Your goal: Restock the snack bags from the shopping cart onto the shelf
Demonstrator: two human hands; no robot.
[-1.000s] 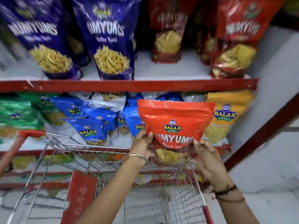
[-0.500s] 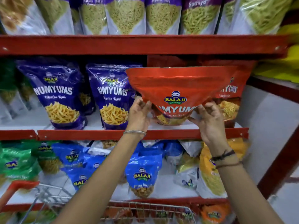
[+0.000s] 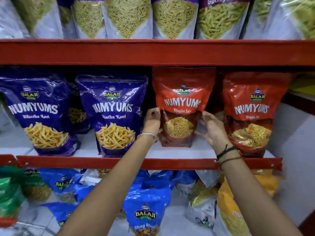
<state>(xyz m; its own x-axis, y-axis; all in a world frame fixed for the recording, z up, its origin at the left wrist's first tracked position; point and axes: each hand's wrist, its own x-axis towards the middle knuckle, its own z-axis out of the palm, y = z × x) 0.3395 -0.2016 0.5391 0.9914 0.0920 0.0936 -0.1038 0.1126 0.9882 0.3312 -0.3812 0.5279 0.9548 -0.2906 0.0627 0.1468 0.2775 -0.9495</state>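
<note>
A red Numyums snack bag (image 3: pixel 182 99) stands upright on the white middle shelf (image 3: pixel 201 151), between purple bags and another red one. My left hand (image 3: pixel 152 120) grips its left edge. My right hand (image 3: pixel 212 129) is against its right edge with fingers spread along the side. The bag's base rests on the shelf board. The shopping cart is out of view.
Two purple Numyums bags (image 3: pixel 113 114) stand to the left, a second red bag (image 3: pixel 252 113) to the right. A red shelf rail (image 3: pixel 153 51) runs above, with clear-fronted bags (image 3: pixel 127 16) on top. Blue bags (image 3: pixel 146 212) and a yellow bag (image 3: pixel 238 210) fill the lower shelf.
Both hands lifted the red bag from above the cart up to the middle shelf and set it standing there. The view rose; the cart left the frame.
</note>
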